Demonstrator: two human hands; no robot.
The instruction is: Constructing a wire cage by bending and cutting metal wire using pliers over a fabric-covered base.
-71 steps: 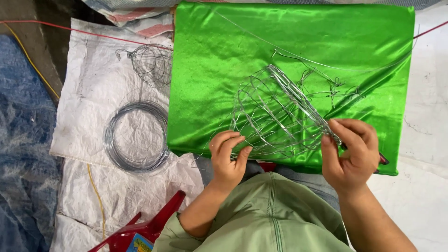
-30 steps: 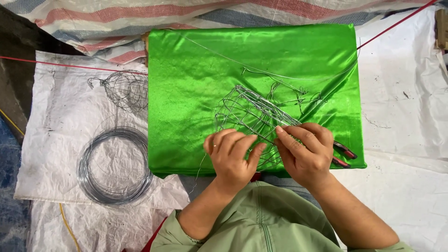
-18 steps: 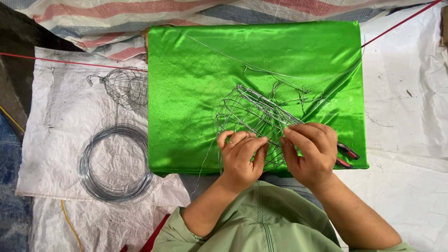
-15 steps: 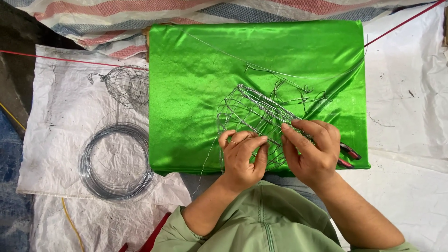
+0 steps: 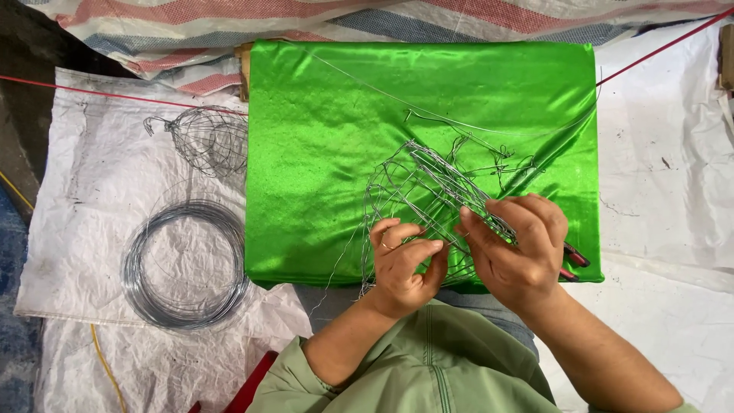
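Near the lower middle of the frame, both hands worked on a half-built cage of thin silver wire (image 5: 428,199), which lay on a shiny green satin cloth (image 5: 321,138) spread over a board. The left hand (image 5: 401,264) was curled, its thumb and forefingers pinched on strands at the cage's lower edge. The right hand (image 5: 516,245) was closed round the cage's long ribs from the right side, fingertips pressing the wires, with the red-handled pliers (image 5: 573,260) tucked under its palm so that only the handle ends showed.

Compared with a couple of seconds earlier, the hands had drawn together: then they were set apart at opposite sides of the frame of wire, the right one out at its far end; by this moment they nearly met at one spot on its lower rim. That closing-in suggested the work had passed from steadying the whole cage to fine twisting or tying at a single joint.

To the left of the frame, on a white woven plastic sheet (image 5: 92,229), lay a coil of grey wire (image 5: 187,264), and above it a small finished wire basket (image 5: 202,138) just beside the cloth's edge. A thin red cord (image 5: 115,95) crossed the upper left.
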